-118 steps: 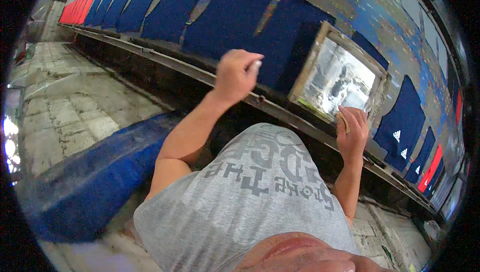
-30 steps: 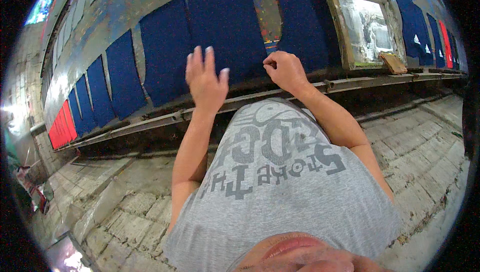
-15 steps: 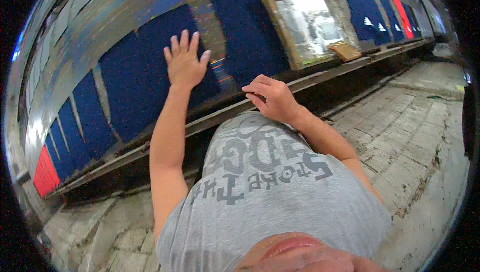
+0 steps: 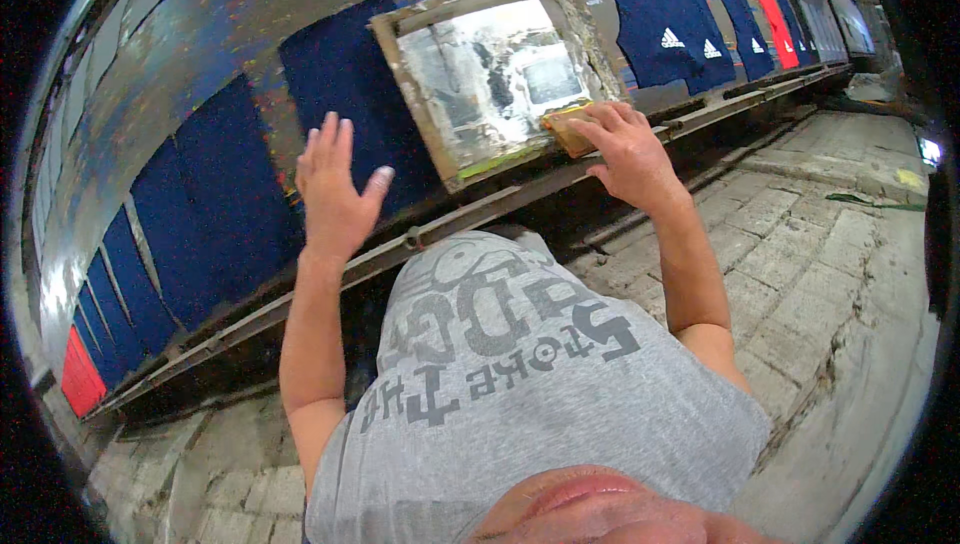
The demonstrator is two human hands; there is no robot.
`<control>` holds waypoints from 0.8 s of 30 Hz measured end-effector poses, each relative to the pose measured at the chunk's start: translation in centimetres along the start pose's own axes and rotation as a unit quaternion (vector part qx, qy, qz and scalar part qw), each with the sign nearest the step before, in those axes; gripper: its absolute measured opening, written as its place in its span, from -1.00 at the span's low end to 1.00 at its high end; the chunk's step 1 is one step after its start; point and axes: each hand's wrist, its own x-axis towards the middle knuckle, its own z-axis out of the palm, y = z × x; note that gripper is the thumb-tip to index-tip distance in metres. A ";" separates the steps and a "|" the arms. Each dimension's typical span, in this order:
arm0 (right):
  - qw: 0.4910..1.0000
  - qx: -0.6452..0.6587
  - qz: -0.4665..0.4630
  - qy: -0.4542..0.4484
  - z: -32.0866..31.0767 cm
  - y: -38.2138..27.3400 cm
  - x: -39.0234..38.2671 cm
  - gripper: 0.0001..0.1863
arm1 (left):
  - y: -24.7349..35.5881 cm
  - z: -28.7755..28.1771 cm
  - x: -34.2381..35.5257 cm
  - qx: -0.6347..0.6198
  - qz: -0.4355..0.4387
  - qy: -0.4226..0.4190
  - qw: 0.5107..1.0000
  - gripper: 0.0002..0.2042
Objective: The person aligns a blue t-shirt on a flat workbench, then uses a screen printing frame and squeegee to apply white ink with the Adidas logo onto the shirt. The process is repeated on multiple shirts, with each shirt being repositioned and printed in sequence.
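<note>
My left hand (image 4: 338, 189) is spread flat with its thumb apart, over the lower part of a navy fabric panel (image 4: 345, 74) and just left of the printing screen; nothing is in it. A framed printing screen (image 4: 490, 29), with a worn wooden frame and a pale, patchy mesh, lies across the table edge. At the screen's lower right corner, my right hand (image 4: 632, 156) has its fingers bent over a yellowish-brown squeegee (image 4: 568, 132). The palm side of that grip is hidden.
Along the paint-stained table (image 4: 235, 39) lie more navy panels (image 4: 215, 194), and red pieces at both ends. Navy panels (image 4: 655, 24) right of the screen bear white prints. A metal rail (image 4: 400, 244) runs along the near edge; paving (image 4: 770, 254) lies below.
My view has shifted rightward along the table. My right hand has moved from near my body to the squeegee and closed on it. My left hand has come lower, nearer the table edge.
</note>
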 end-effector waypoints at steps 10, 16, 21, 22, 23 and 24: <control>0.989 0.048 -0.117 0.077 1.2 7.5 2.3 -0.59 | 13.8 5.4 0.7 0.033 -0.120 -0.047 0.991 0.14; 0.979 0.144 0.006 0.148 0.5 9.9 3.1 -0.68 | 14.6 5.2 1.1 0.028 -0.145 -0.080 0.986 0.19; 0.946 0.085 0.091 0.301 2.8 9.1 4.2 -0.65 | 14.4 4.4 2.1 0.009 -0.159 -0.106 0.982 0.21; 0.948 0.075 0.108 0.291 3.2 8.8 4.6 -0.65 | 14.4 4.2 2.3 0.010 -0.157 -0.111 0.981 0.21; 0.949 0.063 0.124 0.284 3.6 8.6 4.9 -0.64 | 14.4 4.2 2.4 0.008 -0.152 -0.112 0.982 0.21; 0.950 0.051 0.141 0.275 3.9 8.5 5.1 -0.64 | 14.4 4.0 2.5 0.013 -0.147 -0.118 0.982 0.21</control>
